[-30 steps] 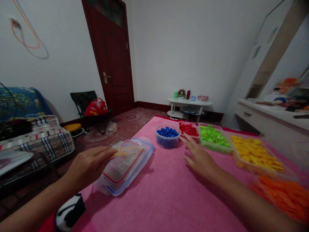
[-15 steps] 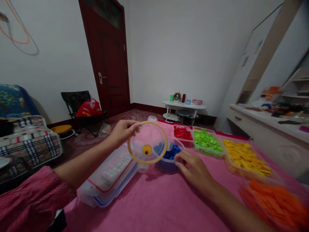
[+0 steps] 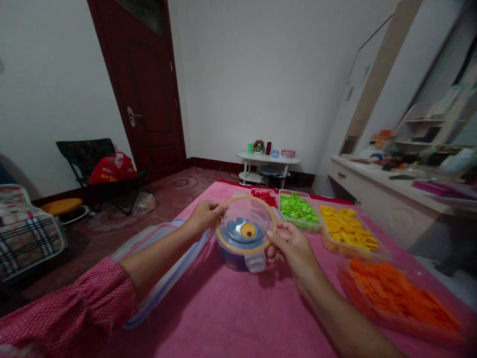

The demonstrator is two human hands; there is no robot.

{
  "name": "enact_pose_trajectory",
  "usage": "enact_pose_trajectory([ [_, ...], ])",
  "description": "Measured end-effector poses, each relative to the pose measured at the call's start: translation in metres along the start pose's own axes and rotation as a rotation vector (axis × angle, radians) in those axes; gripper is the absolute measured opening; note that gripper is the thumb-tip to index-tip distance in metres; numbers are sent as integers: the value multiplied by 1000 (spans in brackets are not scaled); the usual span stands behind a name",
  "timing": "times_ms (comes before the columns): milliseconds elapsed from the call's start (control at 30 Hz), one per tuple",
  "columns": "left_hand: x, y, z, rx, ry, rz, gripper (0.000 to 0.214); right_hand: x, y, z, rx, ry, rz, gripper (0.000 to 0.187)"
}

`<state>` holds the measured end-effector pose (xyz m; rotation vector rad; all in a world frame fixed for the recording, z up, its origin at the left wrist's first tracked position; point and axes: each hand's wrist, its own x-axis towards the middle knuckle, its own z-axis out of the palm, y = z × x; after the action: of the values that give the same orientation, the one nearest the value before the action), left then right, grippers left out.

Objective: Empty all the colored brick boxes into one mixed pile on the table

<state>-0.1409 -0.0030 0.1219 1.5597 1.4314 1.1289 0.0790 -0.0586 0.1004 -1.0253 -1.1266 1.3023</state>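
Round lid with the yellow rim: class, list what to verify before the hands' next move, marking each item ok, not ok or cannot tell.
1. Left hand on the round lid: ok, pinching its left edge.
2. Right hand grip: cannot tell; it is at the right edge, holding lid or tub.
3. Lid above the round tub: ok.
4. Lid seated all round: cannot tell.
5. Front clasp latched: cannot tell; it hangs at the near side.
6. Full view of the blue-edged lid: not ok, the left forearm covers part.

Dk-red panelled door (image 3: 145,99) set in wht wall (image 3: 261,74), far L; low wht oval-top table (image 3: 270,159) placed far; wht drawer unit (image 3: 372,186) seen R.
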Motion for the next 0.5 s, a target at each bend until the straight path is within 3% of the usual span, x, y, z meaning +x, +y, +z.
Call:
enact_pose_trajectory([
  [233,20,-16,-10,415,0,27,28,33,12,1,-124,40,18,32],
  [400,13,-17,-11,435,-44,57,25,34,18,-9,-282,42,11,23],
  [500,12,-19,-9,421,-68,11,22,33,24,-13,-278,63,101,25],
])
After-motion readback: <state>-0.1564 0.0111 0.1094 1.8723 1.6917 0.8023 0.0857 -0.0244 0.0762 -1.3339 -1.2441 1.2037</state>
